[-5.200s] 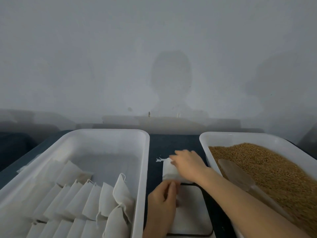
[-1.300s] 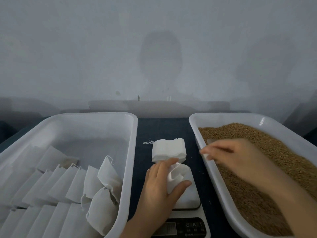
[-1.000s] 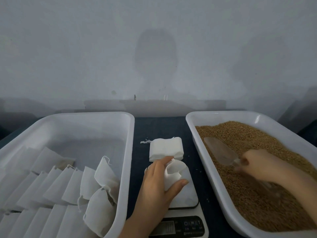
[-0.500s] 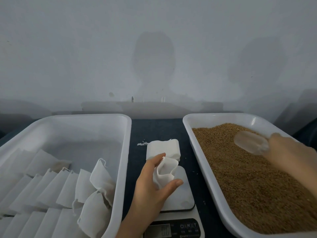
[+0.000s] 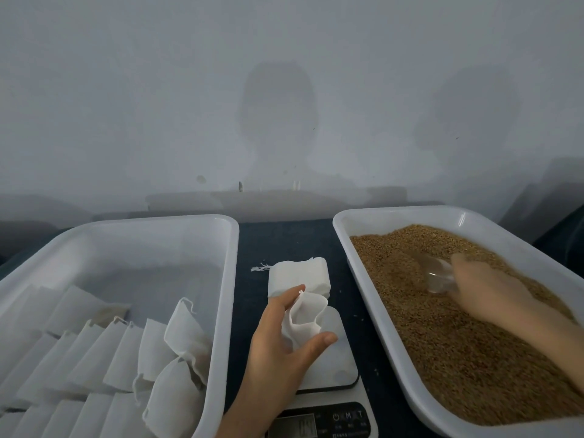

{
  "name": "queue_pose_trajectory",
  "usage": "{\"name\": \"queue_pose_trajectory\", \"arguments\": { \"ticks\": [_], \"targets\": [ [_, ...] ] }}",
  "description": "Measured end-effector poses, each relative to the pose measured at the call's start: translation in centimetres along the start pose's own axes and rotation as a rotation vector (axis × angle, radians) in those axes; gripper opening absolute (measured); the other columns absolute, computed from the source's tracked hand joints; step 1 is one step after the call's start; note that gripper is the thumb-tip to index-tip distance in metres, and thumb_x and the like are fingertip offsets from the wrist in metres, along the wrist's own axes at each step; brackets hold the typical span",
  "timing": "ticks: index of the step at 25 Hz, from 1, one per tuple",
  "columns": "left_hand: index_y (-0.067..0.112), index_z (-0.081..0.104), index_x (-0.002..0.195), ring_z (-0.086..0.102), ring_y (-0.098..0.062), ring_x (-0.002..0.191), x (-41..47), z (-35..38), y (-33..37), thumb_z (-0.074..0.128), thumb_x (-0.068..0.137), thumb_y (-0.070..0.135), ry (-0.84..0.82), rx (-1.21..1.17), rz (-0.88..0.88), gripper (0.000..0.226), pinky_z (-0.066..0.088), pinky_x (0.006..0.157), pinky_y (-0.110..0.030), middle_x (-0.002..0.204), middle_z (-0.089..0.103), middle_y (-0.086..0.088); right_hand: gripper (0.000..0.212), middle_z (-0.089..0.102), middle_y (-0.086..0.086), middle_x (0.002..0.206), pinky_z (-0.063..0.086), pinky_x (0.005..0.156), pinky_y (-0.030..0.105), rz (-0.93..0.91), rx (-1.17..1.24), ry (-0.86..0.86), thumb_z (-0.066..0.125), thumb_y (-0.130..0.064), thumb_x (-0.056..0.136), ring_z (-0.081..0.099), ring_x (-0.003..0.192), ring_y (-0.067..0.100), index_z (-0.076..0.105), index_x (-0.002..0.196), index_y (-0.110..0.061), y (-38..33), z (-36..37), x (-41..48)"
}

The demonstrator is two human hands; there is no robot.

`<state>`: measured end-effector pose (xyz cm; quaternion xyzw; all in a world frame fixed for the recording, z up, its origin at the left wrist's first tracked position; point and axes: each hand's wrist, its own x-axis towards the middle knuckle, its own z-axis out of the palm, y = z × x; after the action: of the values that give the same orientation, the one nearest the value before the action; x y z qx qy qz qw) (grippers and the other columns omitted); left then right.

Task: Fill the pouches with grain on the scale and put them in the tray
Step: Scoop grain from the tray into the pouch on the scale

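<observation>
A white cloth pouch (image 5: 305,314) sits crumpled and open-mouthed over the platform of the scale (image 5: 335,358), pinched by the left hand (image 5: 278,349). A stack of empty pouches (image 5: 298,276) lies just behind the scale. Left of the scale, the white tray (image 5: 227,279) holds leaning rows of pouches (image 5: 94,358). To its right lies brown grain (image 5: 458,358) — a clear scoop (image 5: 437,275) dug in, gripped by the right hand (image 5: 486,289).

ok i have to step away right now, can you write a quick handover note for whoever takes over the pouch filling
Left hand: holds an open pouch upright on the scale; no grain visible in it.
Right hand: grips the clear scoop, dug into the grain in the right tray.
Spare pouches are stacked just behind the scale.
Done: rows of pouches stand in the left tray.
Left: pour grain into the held pouch, check the weight, put it in the left tray, then repeat through the stack.
</observation>
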<state>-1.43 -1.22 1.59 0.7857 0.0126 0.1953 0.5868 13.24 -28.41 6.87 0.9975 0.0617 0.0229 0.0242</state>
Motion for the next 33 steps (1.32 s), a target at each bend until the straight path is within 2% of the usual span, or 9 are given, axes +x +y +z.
{"name": "queue_pose_trajectory", "arguments": {
  "ticks": [2,7,10,13,19,22,26,29,33],
  "targets": [
    [0.046,0.045,0.118,0.044,0.014,0.112,0.0,0.0,0.1,0.068,0.057,0.063,-0.001,-0.005,0.002,0.068,0.040,0.077,0.002,0.118,0.051,0.032,0.017,0.058,-0.002,0.079,0.051,0.052,0.026,-0.012,0.117,-0.070,0.051,-0.031,0.094,0.059,0.063,0.010,0.040,0.093,-0.017,-0.3,-0.2,-0.3],
    [0.045,0.045,0.121,0.047,0.005,0.114,-0.1,0.0,0.0,0.068,0.053,0.064,-0.017,-0.013,-0.036,0.074,0.043,0.081,-0.003,0.121,0.051,0.029,0.019,0.064,0.001,0.069,0.037,0.040,0.014,-0.020,0.359,-0.185,0.062,-0.034,0.088,0.054,0.046,0.005,0.052,0.085,-0.018,-0.7,-0.8,-1.4],
    [0.045,0.046,0.120,0.047,0.012,0.111,0.0,-0.2,0.2,0.069,0.055,0.061,-0.001,-0.017,-0.029,0.071,0.044,0.080,-0.002,0.118,0.052,0.030,0.023,0.067,0.003,0.056,0.042,0.041,0.017,0.000,0.470,-0.208,0.062,-0.041,0.086,0.054,0.038,0.004,0.059,0.085,-0.019,-0.5,-1.0,-1.9],
    [0.045,0.047,0.119,0.046,0.014,0.111,0.1,-0.4,0.3,0.068,0.055,0.061,0.012,-0.011,-0.019,0.070,0.040,0.080,0.001,0.118,0.052,0.031,0.023,0.069,-0.001,0.057,0.045,0.044,0.017,-0.017,0.548,-0.214,0.060,-0.043,0.086,0.058,0.041,0.007,0.062,0.087,-0.020,0.0,-1.5,-2.2],
    [0.045,0.046,0.119,0.044,0.016,0.111,0.1,-0.4,0.5,0.068,0.058,0.056,-0.001,-0.004,-0.021,0.066,0.037,0.081,0.004,0.119,0.050,0.032,0.021,0.073,-0.003,0.070,0.044,0.040,0.020,-0.023,0.600,-0.178,0.063,-0.042,0.082,0.059,0.041,0.012,0.063,0.091,-0.024,1.1,-2.2,-2.9],
    [0.043,0.047,0.121,0.045,0.014,0.111,0.1,-0.5,0.4,0.068,0.058,0.056,0.000,-0.014,-0.021,0.067,0.037,0.081,0.004,0.119,0.052,0.029,0.023,0.071,-0.010,0.068,0.043,0.039,0.019,-0.046,0.556,-0.170,0.071,-0.039,0.076,0.056,0.038,0.009,0.061,0.092,-0.027,1.3,-2.2,-3.3],
    [0.044,0.047,0.122,0.048,0.010,0.110,0.3,-0.6,0.3,0.068,0.056,0.059,-0.022,-0.004,-0.042,0.071,0.036,0.079,0.005,0.120,0.049,0.030,0.025,0.070,-0.021,0.073,0.043,0.052,0.019,-0.065,0.565,-0.020,0.064,-0.054,0.067,0.063,0.058,0.003,0.063,0.087,-0.039,1.8,-3.1,-3.7],
    [0.044,0.046,0.123,0.045,0.013,0.112,0.3,-0.6,0.2,0.069,0.057,0.058,-0.034,-0.004,-0.029,0.071,0.036,0.081,0.004,0.122,0.050,0.029,0.028,0.058,-0.032,0.079,0.033,0.060,0.012,-0.105,0.543,0.063,0.059,-0.057,0.059,0.050,0.072,-0.011,0.058,0.085,-0.047,1.8,-4.4,-4.0],
    [0.049,0.045,0.119,0.041,0.018,0.112,0.5,-0.7,-0.2,0.070,0.057,0.061,-0.037,0.010,-0.016,0.068,0.036,0.080,0.004,0.119,0.048,0.031,0.022,0.060,-0.043,0.080,0.032,0.061,0.010,-0.147,0.548,0.085,0.060,-0.060,0.059,0.052,0.070,-0.016,0.057,0.081,-0.063,0.8,-5.5,-5.0]
  ]
}}
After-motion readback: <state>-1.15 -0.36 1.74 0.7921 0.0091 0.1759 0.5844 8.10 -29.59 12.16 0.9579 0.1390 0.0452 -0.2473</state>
